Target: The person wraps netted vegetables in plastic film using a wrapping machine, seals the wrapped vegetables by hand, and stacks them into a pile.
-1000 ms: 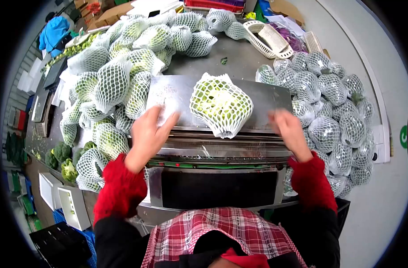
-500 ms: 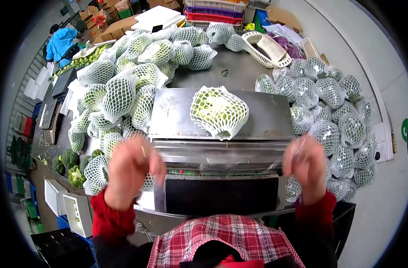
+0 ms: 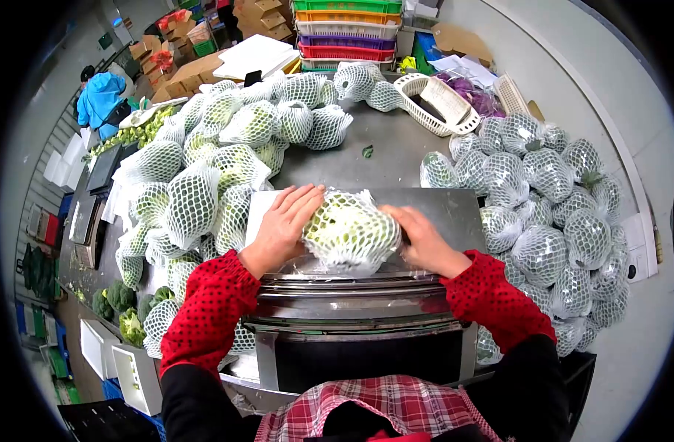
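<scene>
A pale green head of what looks like cauliflower [image 3: 351, 230] in a white foam net sits on the metal top of the wrapping machine [image 3: 444, 205]. My left hand [image 3: 287, 223] presses against its left side, fingers stretched and close together. On the right side, my right hand [image 3: 423, 239] is curved against the head, some fingertips hidden behind it. Shiny clear film appears to lie over the net and down its front. Below the hands is the machine's metal front edge with its rollers [image 3: 351, 303].
Netted heads [image 3: 197, 202] pile up on the left, and shiny film-wrapped ones [image 3: 539, 247] on the right. Broccoli [image 3: 121, 296] lies at the table's left edge. Behind are a cream plastic basket [image 3: 436, 103] and stacked crates [image 3: 348, 33]. A person in blue [image 3: 101, 99] stands far left.
Both hands have moved forward and inward from the machine's front, where clear film seemed stretched between them. They now flank the netted head, with film apparently drawn over it.
</scene>
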Available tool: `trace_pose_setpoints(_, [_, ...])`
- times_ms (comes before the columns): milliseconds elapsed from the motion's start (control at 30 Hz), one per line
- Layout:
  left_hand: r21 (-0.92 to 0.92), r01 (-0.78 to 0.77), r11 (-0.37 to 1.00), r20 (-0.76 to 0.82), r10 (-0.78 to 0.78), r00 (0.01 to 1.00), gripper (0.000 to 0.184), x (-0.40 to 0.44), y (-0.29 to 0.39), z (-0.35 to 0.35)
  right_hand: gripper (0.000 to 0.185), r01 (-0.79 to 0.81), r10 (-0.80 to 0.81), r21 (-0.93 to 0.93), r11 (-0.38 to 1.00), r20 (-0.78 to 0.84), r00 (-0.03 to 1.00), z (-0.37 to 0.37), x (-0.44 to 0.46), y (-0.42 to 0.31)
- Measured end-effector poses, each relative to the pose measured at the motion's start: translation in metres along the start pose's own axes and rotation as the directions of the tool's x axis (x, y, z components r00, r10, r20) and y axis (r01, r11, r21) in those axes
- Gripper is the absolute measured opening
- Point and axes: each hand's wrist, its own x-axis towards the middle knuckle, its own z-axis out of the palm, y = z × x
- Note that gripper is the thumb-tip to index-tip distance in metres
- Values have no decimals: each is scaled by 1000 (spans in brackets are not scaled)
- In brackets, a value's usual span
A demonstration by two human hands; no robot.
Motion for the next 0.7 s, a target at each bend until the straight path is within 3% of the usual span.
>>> trace_pose_setpoints(67, [-385,90,919,-60,-122,991,68,-1,7,3,54,-32,27,79,996,67,997,-14,2,0])
trace_pose_setpoints(100, [-497,139,857,3,-159,987,64,-8,12,-4,57,-74,51,162,984,142,989,-18,-5,-5])
trace_pose_setpoints(133, [-588,201,783,96,-179,979,57,-14,23,-22,57,-88,61,169,982,155,986,-25,-16,-24])
trace_pose_setpoints(200, [-619,286,732,214,-193,958,56,-28,52,-65,59,-261,130,364,894,347,929,-42,-46,-77])
trace_pose_setpoints(233, [-686,339,643,281,-196,939,58,-40,74,-79,58,-179,51,370,912,329,943,-36,-64,-91])
trace_pose_setpoints(267, [-732,448,514,416,-183,891,63,-61,93,-86,50,-496,207,449,744,550,809,-47,-76,-125])
trace_pose_setpoints(333, [-736,676,19,663,-183,726,69,-117,140,-80,41,-411,162,498,764,469,868,-17,-128,-139])
trace_pose_setpoints(367, [-612,711,-346,789,-210,578,68,-138,164,-85,36,-729,296,529,433,681,670,-12,-152,-143])
trace_pose_setpoints(400, [-516,719,-465,854,-218,472,58,-161,179,-90,40,-805,184,580,130,783,594,-2,-179,-128])
trace_pose_setpoints(433, [-406,464,-787,855,-147,498,51,-191,191,-81,43,-734,233,670,-114,736,636,6,-195,-138])
trace_pose_setpoints(467, [-202,140,-969,832,-94,546,44,-188,198,-84,46,-601,300,723,-340,690,659,10,-206,-152])
trace_pose_setpoints(500, [-285,135,-949,881,-204,426,33,-184,212,-97,43,-571,423,748,-339,663,618,11,-208,-170])
trace_pose_setpoints(533, [-276,136,-951,885,-197,422,33,-186,223,-98,43,-569,426,745,-347,666,612,23,-212,-180])
trace_pose_setpoints(567, [-452,138,-881,857,-386,343,30,-192,235,-100,41,-552,553,834,6,457,696,37,-219,-187])
trace_pose_setpoints(600, [-614,156,-773,780,-565,269,27,-196,245,-100,39,-491,586,790,368,213,782,47,-221,-195])
trace_pose_setpoints(633, [-692,335,-640,717,-666,207,24,-200,255,-95,33,-532,696,783,324,184,694,54,-217,-199])
trace_pose_setpoints(667, [-685,340,-644,723,-658,209,24,-204,258,-99,33,-571,774,735,366,100,625,57,-207,-204])
trace_pose_setpoints(700, [-725,363,-585,648,-758,75,24,-208,260,-106,33,-592,813,708,385,43,580,48,-202,-196])
